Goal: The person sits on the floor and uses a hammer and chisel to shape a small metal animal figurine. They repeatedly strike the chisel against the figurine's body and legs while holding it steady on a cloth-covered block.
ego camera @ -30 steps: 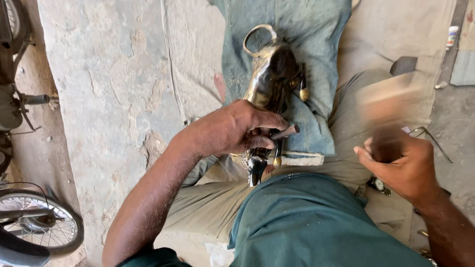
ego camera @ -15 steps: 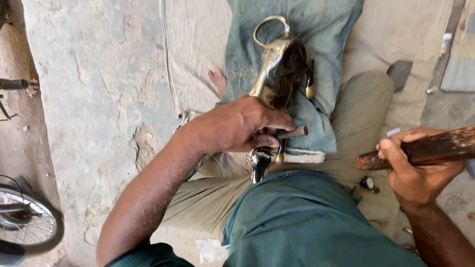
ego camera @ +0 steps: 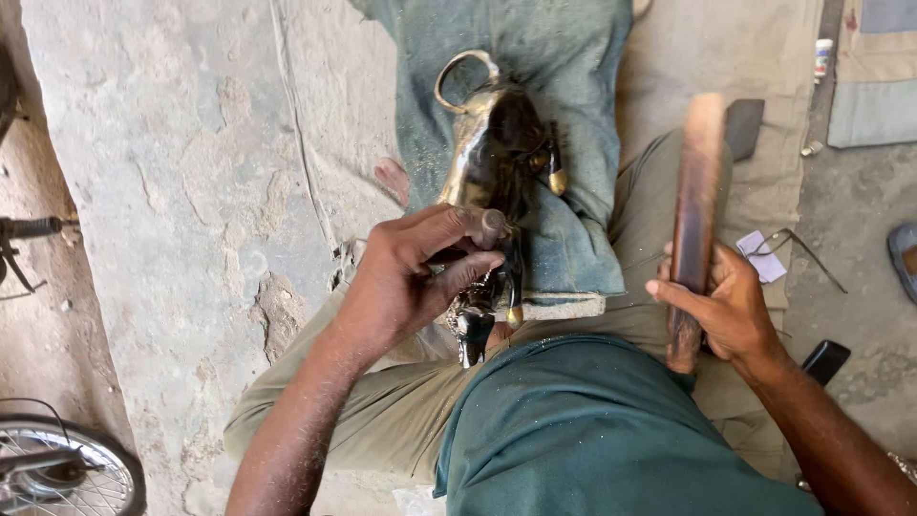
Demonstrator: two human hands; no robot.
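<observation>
Rough concrete floor spreads out beyond your left hand, with a bicycle wheel at its near corner. You sit on it in khaki trousers and a green shirt.

Your left hand is closed around a small metal punch, thumb and fingers pinching it so its tip meets a brass animal figure. That figure lies straight ahead of your left hand, on a folded blue cloth pad that rests across your lap and runs away from you. A curled loop of brass stands at the figure's far end, and small round knobs stick out on its side toward your right hand.

Your right hand grips a dark wooden stick near its lower end, fingers wrapped tight. The stick stands nearly upright, blurred, well apart from the figure and to the right of the pad.

Beyond your right hand a tan mat covers the ground. A bit of white paper and a thin wire lie just past your knuckles, and a small black object sits beside your right wrist.
</observation>
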